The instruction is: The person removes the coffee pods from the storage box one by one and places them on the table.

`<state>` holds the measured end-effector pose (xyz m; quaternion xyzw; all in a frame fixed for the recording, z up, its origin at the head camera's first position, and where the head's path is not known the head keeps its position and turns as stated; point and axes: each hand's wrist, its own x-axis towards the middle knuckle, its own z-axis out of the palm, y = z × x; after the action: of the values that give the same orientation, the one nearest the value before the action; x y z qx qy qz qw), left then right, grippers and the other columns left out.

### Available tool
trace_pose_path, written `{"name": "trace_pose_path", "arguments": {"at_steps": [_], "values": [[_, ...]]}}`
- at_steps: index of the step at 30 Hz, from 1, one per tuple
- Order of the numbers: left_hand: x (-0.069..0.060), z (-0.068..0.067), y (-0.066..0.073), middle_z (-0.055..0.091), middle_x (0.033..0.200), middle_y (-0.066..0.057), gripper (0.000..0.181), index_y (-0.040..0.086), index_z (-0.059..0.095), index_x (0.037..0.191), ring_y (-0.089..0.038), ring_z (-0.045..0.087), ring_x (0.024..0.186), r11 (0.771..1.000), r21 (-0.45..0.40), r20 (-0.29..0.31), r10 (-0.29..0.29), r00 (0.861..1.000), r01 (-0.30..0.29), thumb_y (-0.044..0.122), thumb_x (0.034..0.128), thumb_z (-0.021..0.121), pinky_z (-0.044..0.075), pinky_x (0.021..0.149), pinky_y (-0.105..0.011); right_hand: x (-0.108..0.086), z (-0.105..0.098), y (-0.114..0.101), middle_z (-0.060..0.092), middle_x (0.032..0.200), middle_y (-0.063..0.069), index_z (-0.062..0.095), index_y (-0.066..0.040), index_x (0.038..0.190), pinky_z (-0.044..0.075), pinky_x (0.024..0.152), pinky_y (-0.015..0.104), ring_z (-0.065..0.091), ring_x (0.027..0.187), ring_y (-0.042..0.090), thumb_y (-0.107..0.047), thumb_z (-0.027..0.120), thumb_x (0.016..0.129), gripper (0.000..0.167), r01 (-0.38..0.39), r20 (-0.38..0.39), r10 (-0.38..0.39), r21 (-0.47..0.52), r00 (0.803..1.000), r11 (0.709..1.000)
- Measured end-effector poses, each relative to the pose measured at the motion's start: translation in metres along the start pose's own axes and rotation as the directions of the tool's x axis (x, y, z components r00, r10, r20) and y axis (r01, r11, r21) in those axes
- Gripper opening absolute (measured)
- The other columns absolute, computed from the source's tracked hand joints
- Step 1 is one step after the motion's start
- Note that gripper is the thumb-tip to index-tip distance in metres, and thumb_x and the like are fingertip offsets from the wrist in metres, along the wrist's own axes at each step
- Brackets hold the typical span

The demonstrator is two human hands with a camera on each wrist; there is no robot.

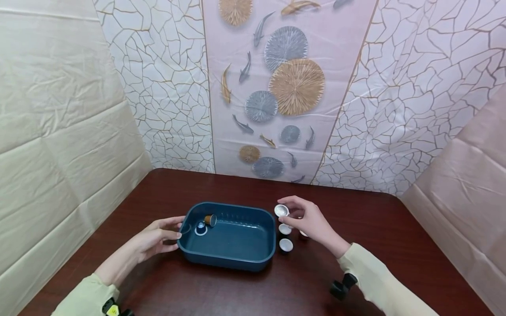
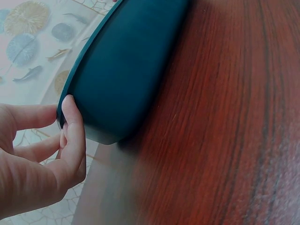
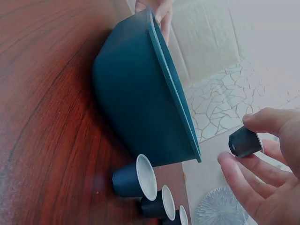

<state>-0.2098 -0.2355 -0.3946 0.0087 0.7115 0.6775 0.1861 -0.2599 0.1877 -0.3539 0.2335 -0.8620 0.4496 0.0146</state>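
Note:
A dark coffee capsule with a pale lid is pinched between the thumb and fingers of my right hand, just off the right end of a dark blue plastic tub. My left hand holds the tub's left rim, its fingertips on the edge and outer wall. Inside, at the left end, a copper-brown capsule lies tipped over beside a blue capsule. Below the right hand, more dark capsules stand on the table with their pale lids up, one partly hidden.
The dark red-brown wooden table carries everything. Patterned cloth hangs behind its far edge, with pale cloth walls at both sides. A black device is strapped at the right wrist.

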Motion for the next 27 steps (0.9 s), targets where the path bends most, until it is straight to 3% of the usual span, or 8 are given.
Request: {"name": "trace_pose_path", "arguments": {"at_steps": [8,13,20,27], "values": [[0.0,0.0,0.0,0.045,0.136,-0.015,0.066,0.002,0.027,0.155,-0.014,0.062,0.097,1.0,-0.001,0.001,0.0,1.0,0.0,0.007,0.0954,0.055,0.059,0.077,-0.026,-0.011,-0.006,0.008,0.068,0.115,0.015,0.063,-0.009,0.127,0.058,0.072,0.028,0.071,0.088,0.025,-0.021,0.076,0.086,0.045,-0.018,0.027,0.017,0.056,1.0,0.998],[0.001,0.0,-0.002,0.044,0.138,-0.016,0.066,0.003,0.027,0.155,-0.014,0.062,0.098,1.0,0.001,-0.001,-0.002,1.0,0.002,0.007,0.0955,0.055,0.059,0.077,-0.026,-0.019,-0.008,0.014,0.067,0.118,0.016,0.062,-0.01,0.127,0.059,0.07,0.031,0.072,0.085,0.021,-0.019,0.077,0.085,0.046,-0.069,0.019,0.067,0.088,0.998,0.994],[0.001,0.0,-0.002,0.045,0.139,-0.016,0.066,0.003,0.027,0.155,-0.014,0.063,0.098,1.0,0.001,0.0,-0.004,1.0,0.004,0.007,0.0956,0.055,0.059,0.078,-0.026,-0.031,-0.009,0.025,0.068,0.113,0.019,0.063,-0.007,0.124,0.059,0.068,0.029,0.071,0.081,0.019,-0.015,0.079,0.083,0.045,-0.056,-0.027,0.059,0.089,0.998,0.994],[0.0,0.0,-0.001,0.044,0.139,-0.016,0.066,0.003,0.027,0.155,-0.014,0.062,0.098,1.0,0.003,-0.005,-0.007,1.0,0.007,0.007,0.0956,0.055,0.059,0.078,-0.027,-0.041,-0.009,0.031,0.067,0.115,0.024,0.062,0.0,0.12,0.058,0.063,0.028,0.069,0.078,0.014,-0.012,0.079,0.081,0.044,-0.128,-0.059,0.134,0.101,0.989,0.987]]}}
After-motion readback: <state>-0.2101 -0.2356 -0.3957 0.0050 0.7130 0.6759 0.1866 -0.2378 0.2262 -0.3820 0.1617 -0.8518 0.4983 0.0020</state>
